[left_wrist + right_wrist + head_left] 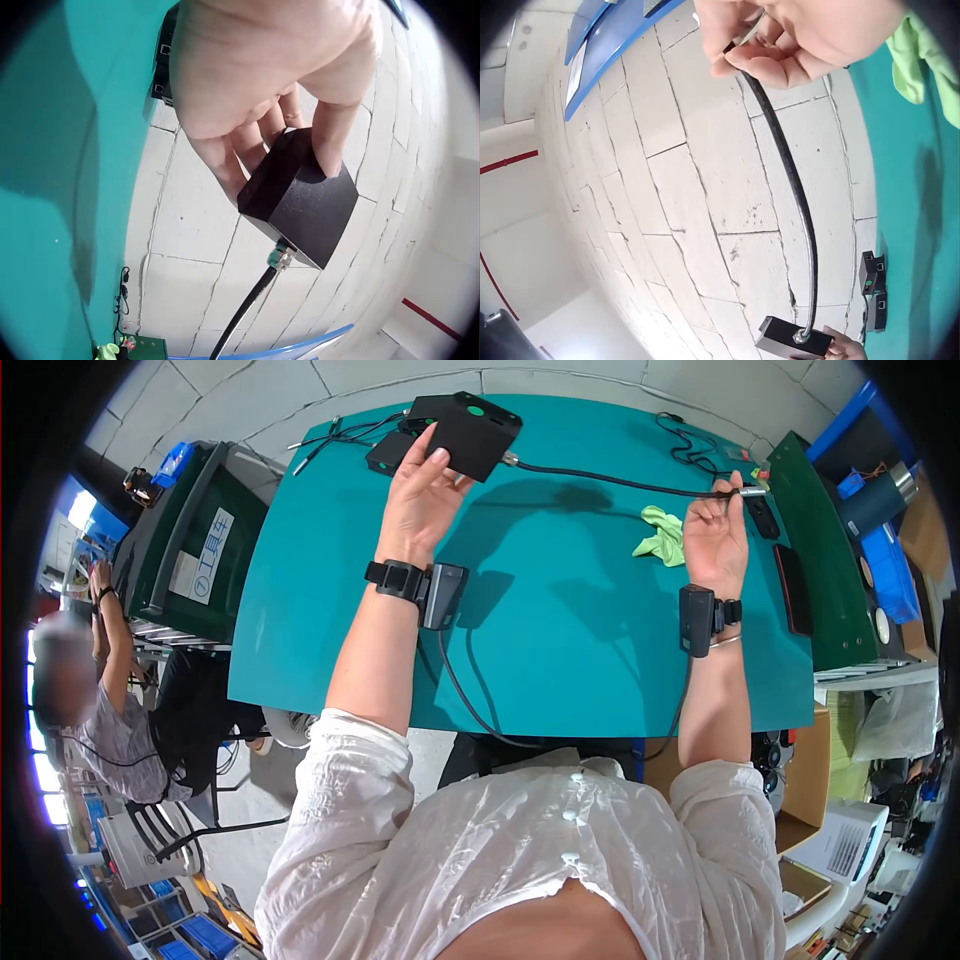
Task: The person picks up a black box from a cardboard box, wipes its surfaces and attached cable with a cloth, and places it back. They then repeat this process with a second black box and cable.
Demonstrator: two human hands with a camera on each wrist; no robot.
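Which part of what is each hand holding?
Left hand: the black box, by its body. Right hand: the black cable, near its metal-tipped far end.

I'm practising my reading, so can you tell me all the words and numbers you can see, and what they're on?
"工具车", on the white label of the green cart; its circled number is too small to be sure.
Smaller label beside it: too small.
Green sticker on the held black box: nothing readable.
Paper on the blue panel: too blurred.
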